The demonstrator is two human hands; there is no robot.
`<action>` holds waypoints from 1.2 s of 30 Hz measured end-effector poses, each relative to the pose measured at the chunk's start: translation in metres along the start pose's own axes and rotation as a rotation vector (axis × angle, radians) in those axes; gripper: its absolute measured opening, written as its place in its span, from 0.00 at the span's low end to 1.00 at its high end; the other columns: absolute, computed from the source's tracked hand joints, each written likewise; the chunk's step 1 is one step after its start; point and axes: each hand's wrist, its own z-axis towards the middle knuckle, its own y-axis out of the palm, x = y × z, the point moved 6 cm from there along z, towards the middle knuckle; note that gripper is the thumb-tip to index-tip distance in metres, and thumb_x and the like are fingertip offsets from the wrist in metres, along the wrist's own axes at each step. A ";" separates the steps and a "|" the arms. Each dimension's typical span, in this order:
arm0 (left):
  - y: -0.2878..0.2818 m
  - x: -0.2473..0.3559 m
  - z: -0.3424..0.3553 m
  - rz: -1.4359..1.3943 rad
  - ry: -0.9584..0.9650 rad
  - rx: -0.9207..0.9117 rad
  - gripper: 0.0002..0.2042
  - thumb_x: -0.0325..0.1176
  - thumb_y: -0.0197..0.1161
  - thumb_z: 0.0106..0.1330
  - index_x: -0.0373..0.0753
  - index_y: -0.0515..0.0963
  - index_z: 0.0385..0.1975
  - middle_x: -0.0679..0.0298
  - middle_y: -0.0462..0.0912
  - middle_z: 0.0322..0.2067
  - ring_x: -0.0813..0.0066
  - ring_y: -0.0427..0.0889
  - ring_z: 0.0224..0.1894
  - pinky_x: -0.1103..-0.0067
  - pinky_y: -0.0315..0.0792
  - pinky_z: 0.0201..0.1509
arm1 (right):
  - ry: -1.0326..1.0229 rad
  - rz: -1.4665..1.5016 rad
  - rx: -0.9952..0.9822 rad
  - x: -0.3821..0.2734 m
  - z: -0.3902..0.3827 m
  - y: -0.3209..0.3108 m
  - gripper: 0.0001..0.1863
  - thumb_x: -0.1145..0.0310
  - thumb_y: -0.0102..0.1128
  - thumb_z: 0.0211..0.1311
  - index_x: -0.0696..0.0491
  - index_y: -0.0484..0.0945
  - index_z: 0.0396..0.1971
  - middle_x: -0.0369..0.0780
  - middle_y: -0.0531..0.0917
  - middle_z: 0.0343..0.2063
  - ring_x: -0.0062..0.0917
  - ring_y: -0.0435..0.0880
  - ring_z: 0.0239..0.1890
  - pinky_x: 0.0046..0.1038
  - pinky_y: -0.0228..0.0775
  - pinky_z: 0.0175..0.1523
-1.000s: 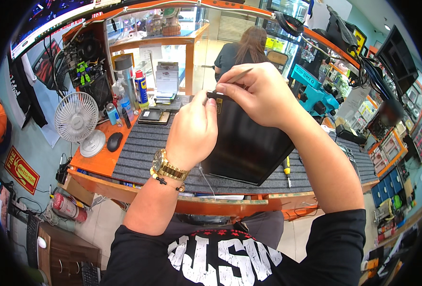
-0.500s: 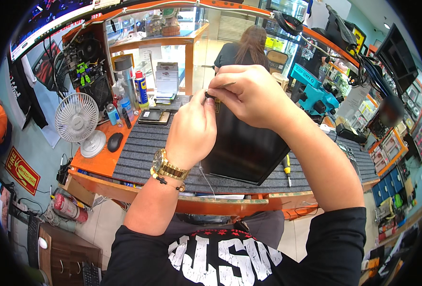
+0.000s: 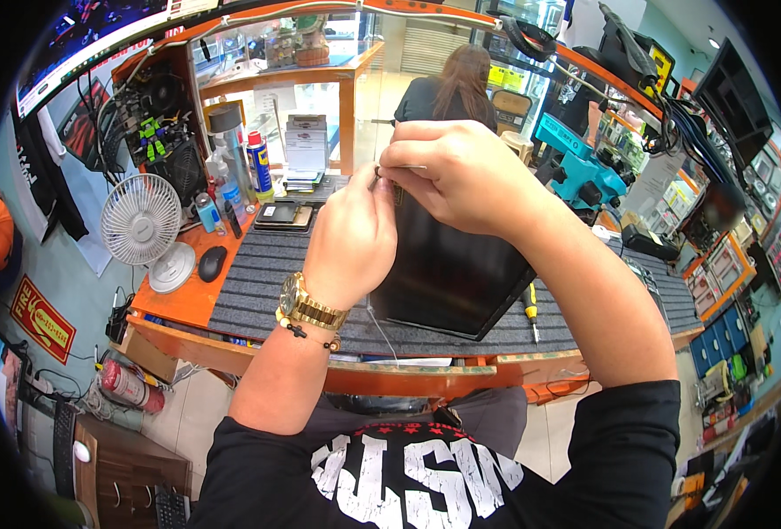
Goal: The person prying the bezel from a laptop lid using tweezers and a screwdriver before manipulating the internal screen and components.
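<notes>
Both my hands are raised close together over the bench, fingertips nearly touching. My left hand (image 3: 360,234), with a gold watch (image 3: 302,302) on its wrist, pinches a small dark piece (image 3: 376,177) mostly hidden by the fingers. Against that piece, my right hand (image 3: 448,167) is closed on a thin metal tool (image 3: 411,167); a narrow end sticks out between the fingers, and its exact kind cannot be told. Beneath them a black flat screen panel (image 3: 452,278) lies on a grey ribbed mat (image 3: 263,273), partly covered by my right hand and forearm.
A yellow-handled screwdriver (image 3: 531,307) lies right of the panel. To the left are a white fan (image 3: 142,220), a black mouse (image 3: 212,262) and a blue spray can (image 3: 259,165). A teal microscope (image 3: 584,163) stands at the right. Beyond the bench, a person (image 3: 452,84) has their back turned.
My hands have shifted slightly left. The metal tool in my right hand has turned from tilted to nearly level, and less of the dark piece shows.
</notes>
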 end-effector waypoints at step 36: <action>-0.015 0.014 -0.003 0.023 0.130 0.201 0.16 0.21 0.66 0.82 0.30 0.85 0.66 0.47 0.92 0.52 0.59 0.95 0.49 0.68 0.89 0.50 | 0.863 0.694 -0.106 0.055 0.006 0.025 0.13 0.65 0.74 0.75 0.61 0.94 0.38 0.39 0.91 0.34 0.22 0.87 0.38 0.28 0.79 0.48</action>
